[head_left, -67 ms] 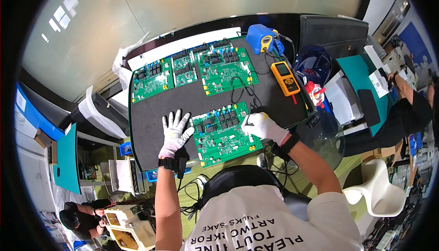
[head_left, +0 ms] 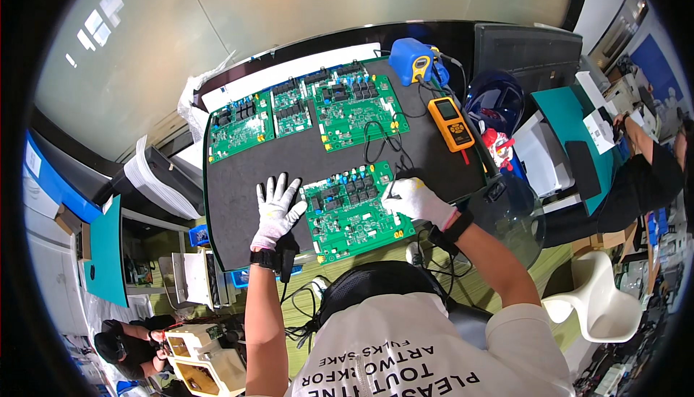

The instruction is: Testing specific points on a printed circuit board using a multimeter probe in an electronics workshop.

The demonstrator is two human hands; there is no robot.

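Apparently attended to the near green circuit board (head_left: 350, 220), flat on the bench (head_left: 235, 202) between the fingers of both hands. Held the left hand (head_left: 275, 215) spread wide and gripping nothing visible, thumb at or near the board's left edge. Curled the fingers of the right hand (head_left: 413, 200) at its right edge; could not tell whether around anything thin. Had an orange meter (head_left: 450, 124) beyond and right of those fingers. Seemed to call next for light, precise right-hand contact.
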